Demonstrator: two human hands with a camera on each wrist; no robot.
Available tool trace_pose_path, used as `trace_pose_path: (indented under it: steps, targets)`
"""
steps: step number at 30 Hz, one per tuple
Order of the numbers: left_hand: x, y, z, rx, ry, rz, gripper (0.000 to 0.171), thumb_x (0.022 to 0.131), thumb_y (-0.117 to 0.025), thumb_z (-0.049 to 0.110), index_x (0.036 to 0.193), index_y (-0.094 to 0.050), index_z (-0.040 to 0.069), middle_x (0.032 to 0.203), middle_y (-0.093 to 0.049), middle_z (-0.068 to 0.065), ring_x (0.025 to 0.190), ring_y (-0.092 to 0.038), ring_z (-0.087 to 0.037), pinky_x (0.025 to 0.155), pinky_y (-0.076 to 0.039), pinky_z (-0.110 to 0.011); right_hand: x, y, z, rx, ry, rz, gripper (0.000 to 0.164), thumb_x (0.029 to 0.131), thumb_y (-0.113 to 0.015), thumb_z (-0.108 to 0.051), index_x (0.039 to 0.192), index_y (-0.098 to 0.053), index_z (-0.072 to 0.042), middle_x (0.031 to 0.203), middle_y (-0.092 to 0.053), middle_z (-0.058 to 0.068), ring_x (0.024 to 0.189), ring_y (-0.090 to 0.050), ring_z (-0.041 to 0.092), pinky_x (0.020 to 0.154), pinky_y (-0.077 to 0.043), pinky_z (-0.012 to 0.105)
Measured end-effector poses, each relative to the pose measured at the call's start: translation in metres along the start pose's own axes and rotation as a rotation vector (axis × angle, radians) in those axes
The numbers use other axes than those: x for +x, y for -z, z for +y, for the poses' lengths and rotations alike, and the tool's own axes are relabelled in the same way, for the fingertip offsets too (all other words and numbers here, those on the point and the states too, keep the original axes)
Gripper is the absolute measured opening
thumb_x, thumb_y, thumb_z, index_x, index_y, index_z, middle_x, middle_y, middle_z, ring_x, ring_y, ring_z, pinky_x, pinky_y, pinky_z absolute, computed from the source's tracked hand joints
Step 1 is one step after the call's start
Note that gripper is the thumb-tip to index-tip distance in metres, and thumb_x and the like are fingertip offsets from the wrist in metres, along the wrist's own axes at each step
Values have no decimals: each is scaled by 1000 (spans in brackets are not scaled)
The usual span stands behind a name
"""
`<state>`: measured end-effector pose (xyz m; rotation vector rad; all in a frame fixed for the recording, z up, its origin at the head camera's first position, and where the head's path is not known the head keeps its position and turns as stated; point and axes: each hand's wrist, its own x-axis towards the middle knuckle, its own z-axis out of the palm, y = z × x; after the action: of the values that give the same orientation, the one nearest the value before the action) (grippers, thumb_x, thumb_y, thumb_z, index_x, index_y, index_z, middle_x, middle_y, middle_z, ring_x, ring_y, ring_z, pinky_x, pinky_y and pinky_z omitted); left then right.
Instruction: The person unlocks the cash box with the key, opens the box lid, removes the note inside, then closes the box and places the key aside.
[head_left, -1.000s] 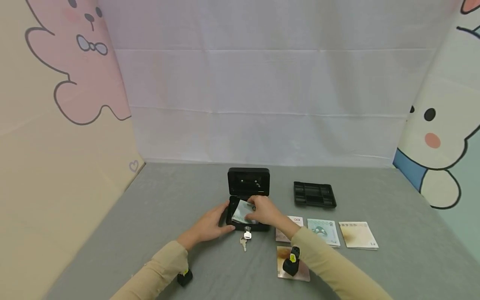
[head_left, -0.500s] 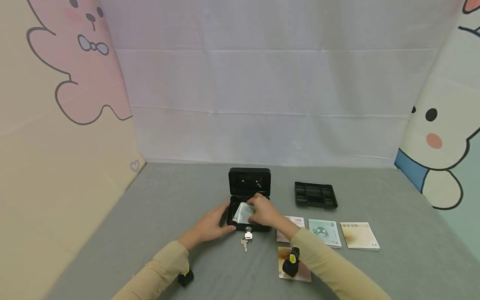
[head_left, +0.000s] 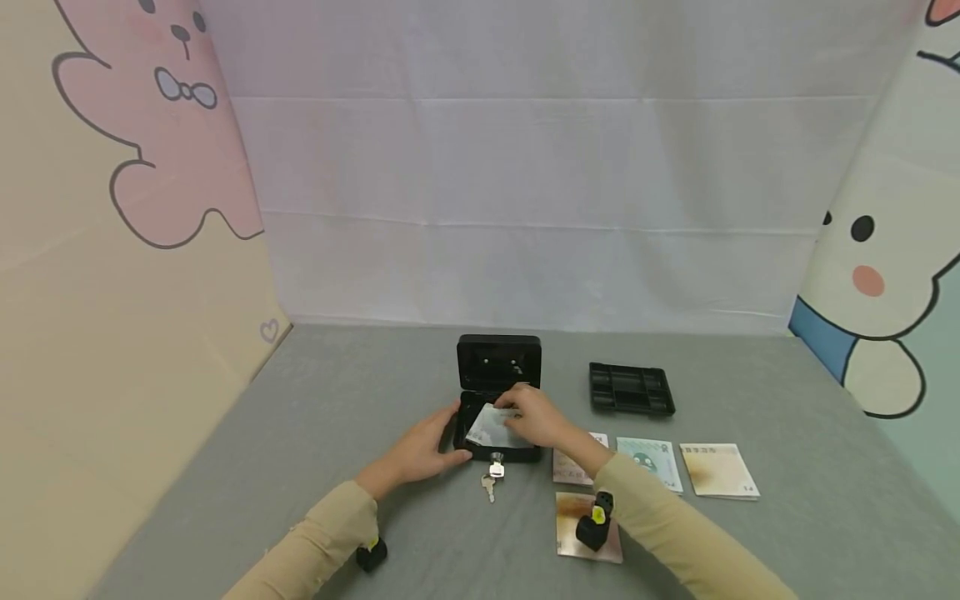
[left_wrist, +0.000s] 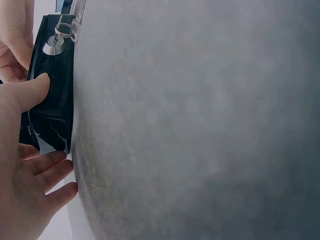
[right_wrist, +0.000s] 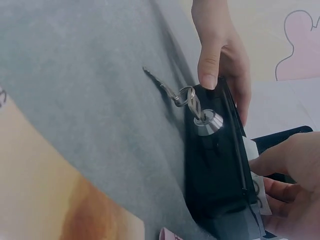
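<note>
In the head view a black cash box (head_left: 498,454) stands with its lid (head_left: 498,360) raised. My left hand (head_left: 416,448) holds the box at its front left corner, thumb on the front face and fingers along the side. My right hand (head_left: 534,417) reaches into the box, its thumb and fingers pinching pale green banknotes (head_left: 491,427) that lie tilted inside. In the right wrist view the notes' edge (right_wrist: 261,192) shows between the fingers. A key sits in the front lock (right_wrist: 209,122), and a second key (head_left: 488,487) hangs from its ring.
A black compartment tray (head_left: 632,389) lies behind and right of the box. Nearer are pink banknotes (head_left: 567,471), partly covered by the right arm, green banknotes (head_left: 647,458) and yellowish banknotes (head_left: 718,471). Brownish banknotes (head_left: 573,542) lie in front, under the right wrist camera (head_left: 592,531).
My right hand has shifted slightly right and away from me, and the pale green banknotes show more of their face. The left hand and the box have stayed put.
</note>
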<state>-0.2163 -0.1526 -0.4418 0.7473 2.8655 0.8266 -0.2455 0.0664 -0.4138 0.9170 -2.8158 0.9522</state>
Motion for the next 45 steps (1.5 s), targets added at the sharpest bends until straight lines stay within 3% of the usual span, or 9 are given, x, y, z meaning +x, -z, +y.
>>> trace_pose_path:
  steps: [7,14,23,28,31,36,45]
  targets:
    - [0,1,1,-3,5,-2,78,83,-64,37,139,-29,-4,139,-37,-18,127,-37,-31,102,-33,-44,-3,8,2,72,50,-25,29,78,-48,12,96,-67,1,90,-62,10,83,-58,22,71,-50,32]
    - [2,-2,-2,14,-4,3,78,82,-64,37,139,-29,-3,140,-37,-17,127,-37,-29,103,-32,-42,-4,15,5,144,83,-56,29,80,-47,14,97,-67,3,91,-64,12,74,-57,17,63,-47,24]
    - [1,-1,-2,-16,-22,15,78,82,-64,38,139,-29,-4,139,-37,-18,127,-37,-31,102,-33,-45,1,29,-1,227,66,-74,28,83,-46,13,101,-66,3,93,-64,15,55,-43,8,51,-39,21]
    - [1,-2,-2,8,-60,36,78,84,-61,41,138,-29,-6,137,-39,-22,124,-39,-35,99,-35,-47,2,35,-4,216,57,-59,26,84,-48,11,101,-66,2,95,-63,13,69,-55,14,58,-45,22]
    - [1,-2,-2,5,-42,24,78,84,-62,39,138,-29,-5,138,-38,-20,125,-38,-33,100,-34,-46,2,39,-6,225,46,-57,26,85,-48,11,101,-65,2,97,-63,14,77,-58,18,62,-48,24]
    - [3,-1,-1,-3,6,-1,78,82,-64,36,140,-28,-2,141,-35,-16,128,-35,-30,103,-32,-44,1,44,-7,225,39,-71,26,86,-47,10,103,-65,2,98,-62,14,76,-57,17,63,-47,24]
    - [2,-1,0,16,23,-13,80,82,-64,38,141,-27,0,142,-35,-14,128,-35,-29,103,-32,-43,-4,55,-10,201,39,-89,27,86,-48,10,106,-64,2,101,-61,15,78,-57,17,63,-46,24]
